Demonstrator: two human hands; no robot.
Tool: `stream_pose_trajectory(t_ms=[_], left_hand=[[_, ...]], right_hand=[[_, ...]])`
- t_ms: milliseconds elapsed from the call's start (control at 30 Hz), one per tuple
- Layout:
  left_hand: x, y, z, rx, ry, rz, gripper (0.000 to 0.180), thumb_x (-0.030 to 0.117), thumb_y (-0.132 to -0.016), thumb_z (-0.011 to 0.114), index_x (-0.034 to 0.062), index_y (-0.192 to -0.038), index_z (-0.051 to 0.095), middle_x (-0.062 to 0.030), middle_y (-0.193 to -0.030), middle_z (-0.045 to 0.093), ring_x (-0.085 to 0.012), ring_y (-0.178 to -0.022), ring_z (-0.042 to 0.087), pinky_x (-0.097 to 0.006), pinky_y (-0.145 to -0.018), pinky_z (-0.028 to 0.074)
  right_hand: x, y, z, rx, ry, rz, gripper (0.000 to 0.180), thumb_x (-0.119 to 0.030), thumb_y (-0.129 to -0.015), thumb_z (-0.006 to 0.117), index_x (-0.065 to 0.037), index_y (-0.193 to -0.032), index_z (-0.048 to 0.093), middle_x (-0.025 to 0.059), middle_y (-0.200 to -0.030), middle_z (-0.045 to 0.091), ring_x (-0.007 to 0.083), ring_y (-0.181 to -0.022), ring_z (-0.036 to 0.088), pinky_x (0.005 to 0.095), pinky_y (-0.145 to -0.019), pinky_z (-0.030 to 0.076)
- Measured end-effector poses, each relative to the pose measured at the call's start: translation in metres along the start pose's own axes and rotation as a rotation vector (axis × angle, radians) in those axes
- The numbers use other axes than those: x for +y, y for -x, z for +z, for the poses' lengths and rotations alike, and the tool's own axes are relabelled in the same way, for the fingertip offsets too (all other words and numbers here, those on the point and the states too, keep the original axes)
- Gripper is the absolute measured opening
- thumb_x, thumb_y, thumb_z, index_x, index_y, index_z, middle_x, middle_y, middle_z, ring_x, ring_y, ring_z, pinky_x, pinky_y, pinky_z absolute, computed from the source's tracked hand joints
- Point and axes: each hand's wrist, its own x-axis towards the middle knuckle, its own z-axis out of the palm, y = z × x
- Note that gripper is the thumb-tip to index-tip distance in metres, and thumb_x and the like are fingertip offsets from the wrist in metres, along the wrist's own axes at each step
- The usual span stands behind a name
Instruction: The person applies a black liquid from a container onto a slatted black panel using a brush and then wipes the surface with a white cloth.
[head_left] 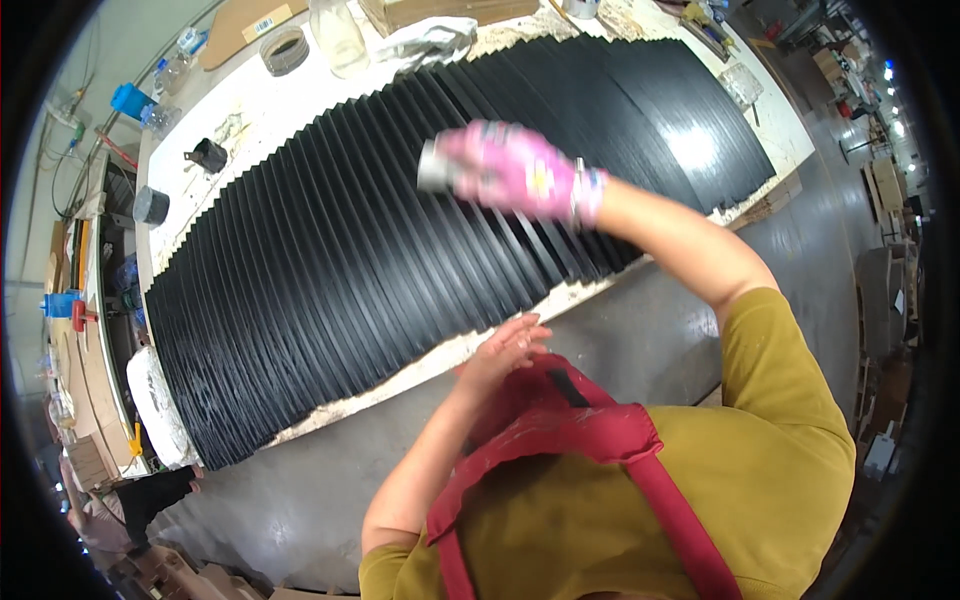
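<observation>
- The gloved right hand (515, 170) is clenched around a grey spray can (436, 166), held above the row of black slats (400, 230) covering the desk (250, 110); motion blur suggests shaking, so a slip could drop it onto the wet-looking finish.
- The bare left hand (505, 350) hangs released near the desk edge, at risk of overspray.

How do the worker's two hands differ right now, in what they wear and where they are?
The right hand wears a pink glove; the left hand is bare. The right hand grips a grey cylinder, blurred; the left hand holds nothing that shows. The right hand is raised over the black slats; the left hand sits by the table edge, near the red apron. Both belong to the same person.
</observation>
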Motion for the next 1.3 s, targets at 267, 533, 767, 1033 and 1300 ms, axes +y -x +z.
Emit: stream_pose_trajectory(t_ms=[267,533,767,1033,1300], left_hand=[[0.005,-0.029,0.022,-0.147,-0.180,0.080,0.046,0.016,-0.096,0.046,0.0082,-0.139,0.033,-0.0074,-0.126,0.052,-0.0148,-0.112,0.051,-0.026,-0.089,0.040],[0.005,-0.035,0.022,-0.236,-0.049,0.048,0.057,0.019,-0.095,0.051,0.0013,-0.141,0.023,-0.0104,-0.128,0.047,-0.0166,-0.113,0.048,-0.029,-0.100,0.036],[0.011,-0.047,0.026,-0.224,-0.110,0.047,0.057,0.023,-0.095,0.050,0.0029,-0.142,0.023,-0.0106,-0.128,0.047,-0.0162,-0.115,0.048,-0.028,-0.101,0.035],[0.010,-0.048,0.029,-0.243,-0.122,0.053,0.056,0.023,-0.095,0.050,0.0035,-0.141,0.026,-0.0096,-0.128,0.048,-0.0144,-0.113,0.050,-0.028,-0.098,0.036],[0.004,-0.049,0.027,-0.181,-0.096,0.027,0.048,0.023,-0.096,0.047,0.0093,-0.140,0.033,-0.0038,-0.124,0.052,-0.0119,-0.107,0.052,-0.026,-0.090,0.039]], right_hand=[[0.141,-0.071,0.030,0.065,0.377,0.461,0.032,-0.029,-0.086,0.054,-0.008,-0.110,0.053,0.0194,-0.091,0.063,0.0352,-0.082,0.062,0.0436,-0.065,0.051],[0.099,-0.074,0.009,-0.073,0.094,0.166,0.040,-0.031,-0.087,0.055,-0.011,-0.121,0.051,0.0113,-0.090,0.064,0.0269,-0.084,0.064,0.0384,-0.075,0.051],[0.098,-0.082,0.037,-0.175,0.120,0.146,0.032,-0.026,-0.086,0.055,-0.010,-0.114,0.052,0.0105,-0.088,0.065,0.0241,-0.077,0.064,0.0356,-0.069,0.052],[0.124,-0.090,0.041,-0.106,0.287,0.245,0.026,-0.024,-0.085,0.056,-0.006,-0.104,0.053,0.0135,-0.086,0.060,0.0272,-0.079,0.063,0.0393,-0.071,0.052],[0.074,-0.029,0.001,-0.020,0.104,0.082,0.040,-0.031,-0.084,0.059,-0.006,-0.115,0.054,0.0115,-0.089,0.060,0.0259,-0.083,0.061,0.0362,-0.073,0.049]])
